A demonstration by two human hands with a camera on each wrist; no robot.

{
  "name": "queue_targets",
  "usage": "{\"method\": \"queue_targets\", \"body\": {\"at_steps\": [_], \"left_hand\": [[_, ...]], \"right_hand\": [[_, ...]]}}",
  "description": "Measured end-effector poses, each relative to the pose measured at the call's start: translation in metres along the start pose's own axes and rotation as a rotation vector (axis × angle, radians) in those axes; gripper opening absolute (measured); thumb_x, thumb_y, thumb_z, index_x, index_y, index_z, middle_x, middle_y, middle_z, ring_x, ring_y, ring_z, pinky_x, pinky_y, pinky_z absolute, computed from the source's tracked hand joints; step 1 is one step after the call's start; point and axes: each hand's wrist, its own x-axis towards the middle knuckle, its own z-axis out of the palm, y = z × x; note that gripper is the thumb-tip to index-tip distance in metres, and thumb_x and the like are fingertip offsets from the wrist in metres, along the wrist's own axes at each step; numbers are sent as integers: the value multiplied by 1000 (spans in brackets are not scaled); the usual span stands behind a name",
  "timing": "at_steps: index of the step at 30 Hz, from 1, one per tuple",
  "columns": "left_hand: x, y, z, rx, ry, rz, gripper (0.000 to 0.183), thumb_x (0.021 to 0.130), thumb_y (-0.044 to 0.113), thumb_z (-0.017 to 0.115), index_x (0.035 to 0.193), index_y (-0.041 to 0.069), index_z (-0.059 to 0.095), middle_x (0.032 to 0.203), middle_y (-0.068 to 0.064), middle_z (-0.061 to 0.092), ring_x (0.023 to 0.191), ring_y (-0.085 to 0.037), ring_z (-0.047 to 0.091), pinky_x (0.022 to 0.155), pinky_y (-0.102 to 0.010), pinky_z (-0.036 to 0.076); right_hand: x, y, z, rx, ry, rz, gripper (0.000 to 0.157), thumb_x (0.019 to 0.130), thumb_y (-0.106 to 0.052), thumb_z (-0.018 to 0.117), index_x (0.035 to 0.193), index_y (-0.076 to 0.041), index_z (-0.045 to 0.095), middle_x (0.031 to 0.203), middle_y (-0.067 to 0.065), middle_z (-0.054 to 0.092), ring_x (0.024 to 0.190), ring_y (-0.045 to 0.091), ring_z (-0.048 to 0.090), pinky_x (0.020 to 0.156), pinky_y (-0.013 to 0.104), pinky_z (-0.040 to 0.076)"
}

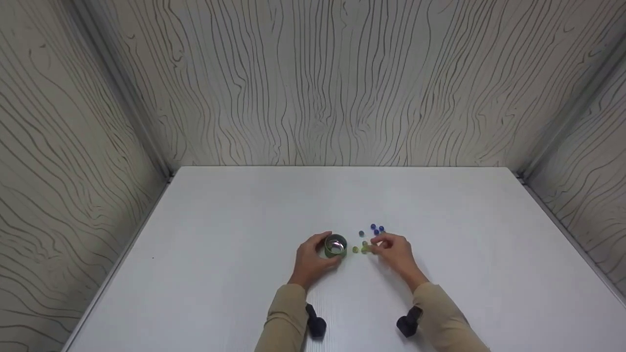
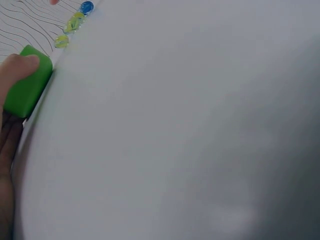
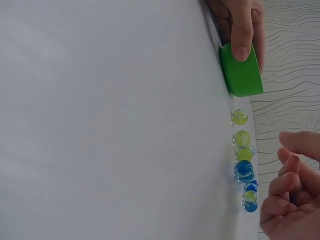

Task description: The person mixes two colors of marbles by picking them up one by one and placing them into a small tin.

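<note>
My left hand (image 1: 313, 259) grips a small green cup (image 3: 242, 72) standing on the white table, thumb on one side and fingers round the other. The cup's inside looks shiny in the head view; its contents cannot be made out. To the right of the cup lie yellow-green marbles (image 1: 355, 250), and a little farther back are blue marbles (image 1: 373, 226) and a blue-green marble (image 1: 361, 233). Just beside these, my right hand (image 1: 395, 252) hovers with loosely bent fingers. In the right wrist view, no marble shows between its thumb and fingers.
The white table (image 1: 220, 215) reaches back to a wood-grain patterned wall (image 1: 313, 88). Patterned side walls rise at left and right. Black wrist cameras (image 1: 317, 326) sit at both sleeves, low over the tabletop.
</note>
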Motion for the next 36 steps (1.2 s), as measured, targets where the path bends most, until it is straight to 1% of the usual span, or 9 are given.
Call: {"method": "queue_targets", "body": {"at_steps": [5, 11, 15, 19, 22, 26, 29, 36], "left_hand": [[-1, -1, 0, -16, -8, -22, 62, 73, 23, 81, 129, 10, 59, 127, -5, 66, 123, -22, 61, 110, -35, 48], [-1, 0, -1, -24, -9, -8, 62, 73, 24, 81, 128, 9, 59, 126, -6, 66, 121, -22, 61, 109, -35, 49], [0, -1, -1, -24, 5, 21, 61, 73, 23, 82, 127, 7, 60, 124, -7, 67, 119, -23, 63, 106, -35, 51], [0, -2, -1, -22, 16, 44, 61, 73, 22, 82, 127, 5, 60, 123, -9, 68, 117, -24, 63, 104, -35, 53], [0, -2, -1, -23, 14, 40, 61, 72, 22, 83, 127, 6, 60, 123, -9, 67, 118, -25, 63, 105, -35, 52], [0, -2, 0, -19, 15, 32, 61, 72, 23, 83, 126, 7, 60, 123, -8, 67, 118, -24, 63, 106, -36, 51], [0, -2, 0, -8, 17, 25, 61, 72, 24, 83, 126, 7, 61, 123, -8, 68, 118, -23, 63, 106, -37, 51], [0, -1, 0, -2, 12, 16, 61, 72, 23, 83, 127, 8, 60, 124, -7, 68, 119, -24, 63, 107, -37, 50]], "right_hand": [[-1, 6, -1, 4, -19, 53, 18, 83, -9, 70, 99, -2, 71, 71, -1, 53, 62, 11, 48, 51, 18, 41], [-1, 10, -3, 14, -28, 78, 20, 83, -8, 70, 102, 0, 69, 68, -1, 51, 58, 11, 49, 51, 19, 42], [-2, 12, -3, 9, -6, 84, 19, 81, -6, 71, 97, 2, 70, 64, -3, 51, 57, 9, 48, 51, 19, 40], [-2, 13, -3, 21, 1, 109, 17, 80, -7, 72, 95, 2, 69, 65, -2, 52, 58, 10, 49, 52, 19, 41], [-3, 13, -2, 20, 10, 121, 17, 80, -8, 72, 93, 3, 68, 66, -1, 55, 59, 10, 51, 52, 19, 42], [-4, 13, 0, -2, 32, 113, 16, 79, -9, 73, 88, 3, 68, 65, 0, 57, 59, 9, 52, 53, 19, 43], [-4, 12, 0, -15, 37, 106, 17, 78, -10, 74, 86, 4, 68, 67, 2, 58, 61, 11, 52, 54, 19, 42], [-3, 11, 2, -56, 50, 121, 19, 78, -12, 75, 85, 4, 68, 77, 10, 65, 72, 16, 55, 59, 19, 42]]}}
